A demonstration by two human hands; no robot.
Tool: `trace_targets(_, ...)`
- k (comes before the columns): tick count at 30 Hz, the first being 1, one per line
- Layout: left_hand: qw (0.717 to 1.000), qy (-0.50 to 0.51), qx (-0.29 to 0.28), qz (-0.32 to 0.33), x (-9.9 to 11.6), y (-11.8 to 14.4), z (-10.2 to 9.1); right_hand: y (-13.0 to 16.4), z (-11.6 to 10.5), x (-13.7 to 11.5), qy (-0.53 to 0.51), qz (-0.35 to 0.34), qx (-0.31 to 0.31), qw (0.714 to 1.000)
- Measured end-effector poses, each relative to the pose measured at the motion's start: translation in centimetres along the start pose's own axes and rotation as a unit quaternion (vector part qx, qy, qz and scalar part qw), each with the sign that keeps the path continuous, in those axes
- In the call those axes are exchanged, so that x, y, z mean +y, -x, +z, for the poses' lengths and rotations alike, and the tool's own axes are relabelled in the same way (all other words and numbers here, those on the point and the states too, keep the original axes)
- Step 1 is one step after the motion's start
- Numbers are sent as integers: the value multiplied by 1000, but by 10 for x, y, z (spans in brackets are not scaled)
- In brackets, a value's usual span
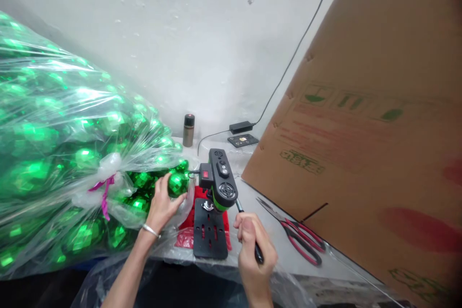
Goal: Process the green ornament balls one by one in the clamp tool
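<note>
My left hand (161, 207) reaches into the open mouth of a big clear plastic bag (54, 154) and grips a shiny green faceted ball (177, 184). A silver bracelet sits on that wrist. My right hand (252, 250) is closed around the black lever handle (258, 252) of a small black-and-green bench press machine (218, 180). The machine stands on a black slotted base plate (210, 234) over red material (187, 236).
The bag is packed with several green balls and tied with a purple ribbon (104, 190). Red-handled scissors (299, 236) lie right of the machine. A large cardboard sheet (361, 130) leans at right. A dark can (188, 130), power adapter (241, 127) and cable stand by the wall.
</note>
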State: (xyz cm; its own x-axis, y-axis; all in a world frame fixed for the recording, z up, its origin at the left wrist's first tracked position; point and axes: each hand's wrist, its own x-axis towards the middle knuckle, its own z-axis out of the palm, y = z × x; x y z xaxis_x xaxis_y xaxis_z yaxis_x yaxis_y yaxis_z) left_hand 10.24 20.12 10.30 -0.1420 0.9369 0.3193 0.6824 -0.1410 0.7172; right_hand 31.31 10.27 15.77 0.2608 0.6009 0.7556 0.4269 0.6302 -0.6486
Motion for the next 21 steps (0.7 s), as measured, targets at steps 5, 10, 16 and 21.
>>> trace_targets(5, 873, 456, -47, -165, 23, 39, -21, -4, 0, -4, -3, 15, 14, 1000)
trace_targets(10, 775, 558, -119, -271, 28, 103, 15, -22, -2, -16, 11, 55, -2, 998)
trace_targets(16, 899, 384, -70, -198, 9, 131, 55, -31, -6, -23, 19, 43, -25, 999)
trace_targets(21, 962, 239, -75, -111, 3, 118, 67, -27, -7, -20, 16, 39, -31, 999)
